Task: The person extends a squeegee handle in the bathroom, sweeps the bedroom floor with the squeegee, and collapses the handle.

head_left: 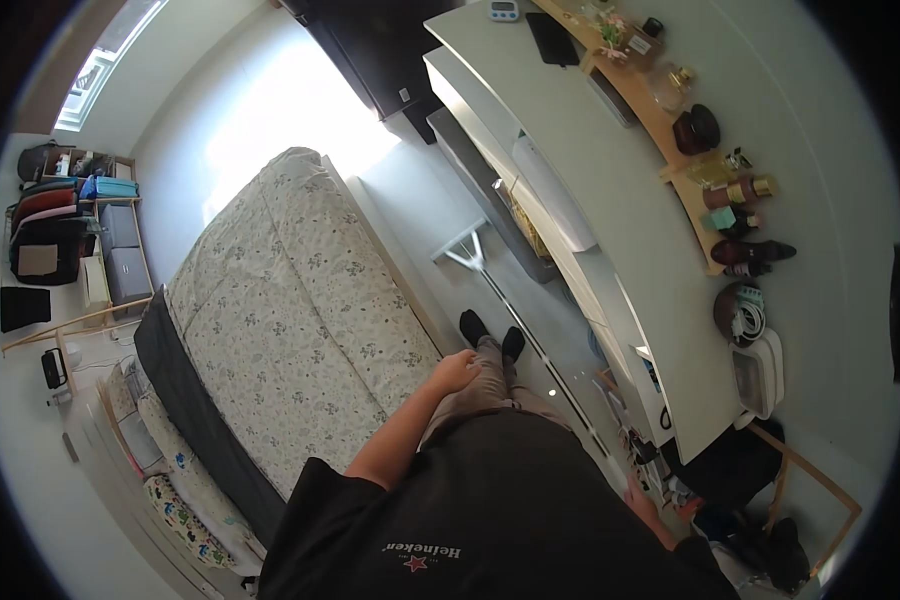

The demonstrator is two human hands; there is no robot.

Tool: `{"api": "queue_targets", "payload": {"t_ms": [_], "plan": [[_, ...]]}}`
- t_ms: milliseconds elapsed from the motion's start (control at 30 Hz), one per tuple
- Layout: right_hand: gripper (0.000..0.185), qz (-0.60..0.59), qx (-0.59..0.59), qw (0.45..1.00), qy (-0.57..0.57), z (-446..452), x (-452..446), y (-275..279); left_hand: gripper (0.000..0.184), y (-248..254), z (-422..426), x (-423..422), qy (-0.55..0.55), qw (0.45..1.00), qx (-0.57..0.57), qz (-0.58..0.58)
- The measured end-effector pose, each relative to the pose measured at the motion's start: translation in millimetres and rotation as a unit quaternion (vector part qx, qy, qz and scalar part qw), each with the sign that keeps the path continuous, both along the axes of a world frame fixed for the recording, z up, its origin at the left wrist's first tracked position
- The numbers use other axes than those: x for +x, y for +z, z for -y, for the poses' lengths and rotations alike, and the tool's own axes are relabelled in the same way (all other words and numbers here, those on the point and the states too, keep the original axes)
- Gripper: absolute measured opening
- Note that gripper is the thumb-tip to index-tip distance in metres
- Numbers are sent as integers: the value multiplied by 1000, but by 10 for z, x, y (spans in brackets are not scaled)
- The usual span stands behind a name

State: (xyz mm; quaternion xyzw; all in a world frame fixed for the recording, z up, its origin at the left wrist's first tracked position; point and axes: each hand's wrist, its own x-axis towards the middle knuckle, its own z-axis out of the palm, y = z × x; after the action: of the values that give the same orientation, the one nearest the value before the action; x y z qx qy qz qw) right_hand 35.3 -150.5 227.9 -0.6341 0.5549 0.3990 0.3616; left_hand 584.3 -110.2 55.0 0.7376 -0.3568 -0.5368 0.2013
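Head view, listed near to far. Right hand point(646, 502): low at the person's right side, fingers closed about the top end of the flat mop point(551, 368), the finer wrap too small to read. Left hand point(455, 371): in front of the thigh, beside the bed point(290, 290), fingers loosely curled; whether the palm holds anything cannot be told. It is apart from the mop. Right hand: plainly the nearer to the handle. Long axis of the mop: one straight diagonal, from the right hand forward and leftward, passing to the right of the feet in dark socks point(473, 325). Mop head point(459, 240): at the far end, on the pale floor point(400, 215), ahead of the feet, its bar set crosswise to the handle, between the bed and the long white surface point(590, 150). Farther off: bright window point(105, 75), upper left.
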Motion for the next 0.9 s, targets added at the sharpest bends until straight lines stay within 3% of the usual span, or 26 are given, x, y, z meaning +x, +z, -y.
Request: {"api": "queue_targets", "payload": {"t_ms": [33, 133, 233, 300, 400, 533, 633, 700, 733, 767, 800, 833, 900], "plan": [[51, -54, 29, 998, -22, -293, -557, -56, 47, 56, 29, 74, 5, 1000, -1, 0], [53, -56, -2, 996, 65, -393, -489, 384, 46, -24, 30, 315, 17, 999, 40, 23], [56, -16, -51, 992, 118, -107, 25, 264, 45, -347, -300, 557, 52, 995, 67, 55], [55, 8, -102, 983, 152, 259, 486, 91, 43, -426, -570, 686, 31, 987, 142, 72], [37, 49, -173, 974, 138, 746, 1375, -67, 43, -597, -944, 866, -25, 981, 155, 110], [32, 27, -191, 969, 154, 1087, 2186, -372, 41, -318, -907, 1023, -28, 977, 167, 127], [32, 83, -195, 972, 105, 1221, 2469, -339, 41, -256, -801, 1042, 30, 981, 166, 98], [26, 220, -41, 974, -34, 1332, 2364, -336, 42, -190, -651, 989, 69, 986, 136, 71], [26, 221, -43, 974, -27, 1414, 2458, -185, 42, -181, -588, 951, 76, 986, 133, 70], [22, 212, 109, 959, -150, 1504, 2531, 0, 41, -171, -539, 904, 83, 988, 112, 70], [18, 194, 258, 907, -269, 1581, 2645, 123, 41, -160, -504, 849, 90, 989, 92, 71], [18, 192, 259, 909, -264, 1631, 2752, 103, 41, -152, -479, 794, 96, 989, 92, 69], [17, 215, 415, 784, -408, 1709, 2989, -46, 41, -132, -466, 723, 103, 990, 83, 50]]}}
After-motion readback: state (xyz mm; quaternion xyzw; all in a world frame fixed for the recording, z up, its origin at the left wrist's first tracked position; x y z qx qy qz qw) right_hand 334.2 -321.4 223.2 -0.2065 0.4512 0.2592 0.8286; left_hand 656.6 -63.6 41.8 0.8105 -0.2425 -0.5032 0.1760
